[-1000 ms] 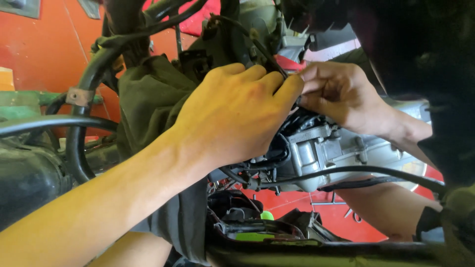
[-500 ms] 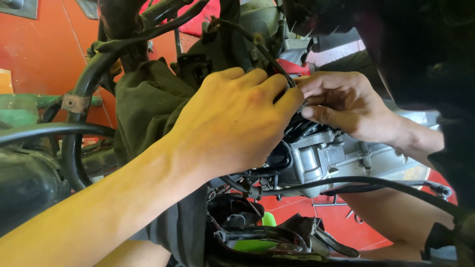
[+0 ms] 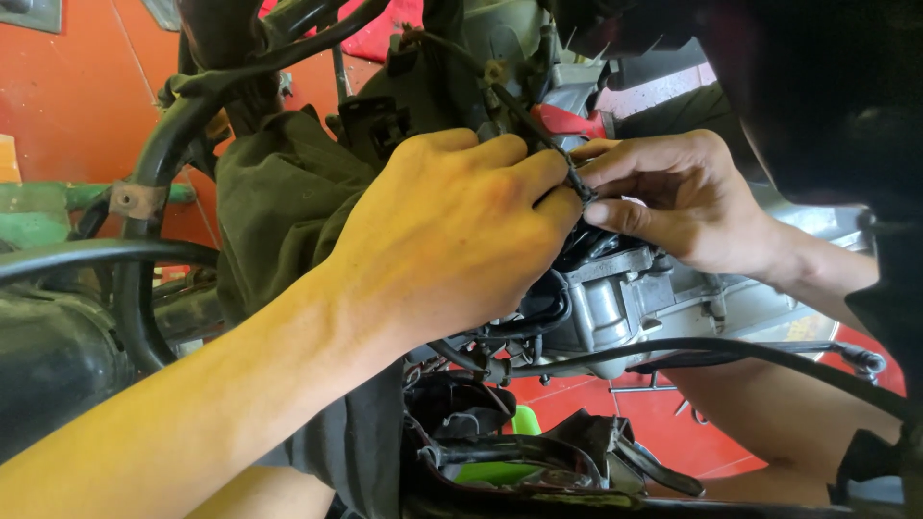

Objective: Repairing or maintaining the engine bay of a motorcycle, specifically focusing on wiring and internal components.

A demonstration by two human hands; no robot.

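My left hand [image 3: 452,231] reaches in from the lower left, its fingertips pinched on a thin black cable [image 3: 538,135] that runs down from the upper middle. My right hand [image 3: 673,197] comes in from the right and pinches the same cable end where the two hands meet, just above a grey metal engine casing [image 3: 615,303]. A small black fitting sits between the fingertips; its shape is too small to tell. An olive-green cloth [image 3: 279,211] hangs behind my left hand.
Black frame tubes [image 3: 163,163] curve at the left. A black hose [image 3: 731,351] crosses under the engine. Dark plastic parts and a bright green piece [image 3: 524,423] lie below. A red floor [image 3: 663,423] and an orange wall [image 3: 67,96] are behind. A dark panel [image 3: 827,86] fills the upper right.
Both hands stay pinched together on the cable. They have shifted slightly lower and to the left in view, with the right fingers closing tighter around the cable end.
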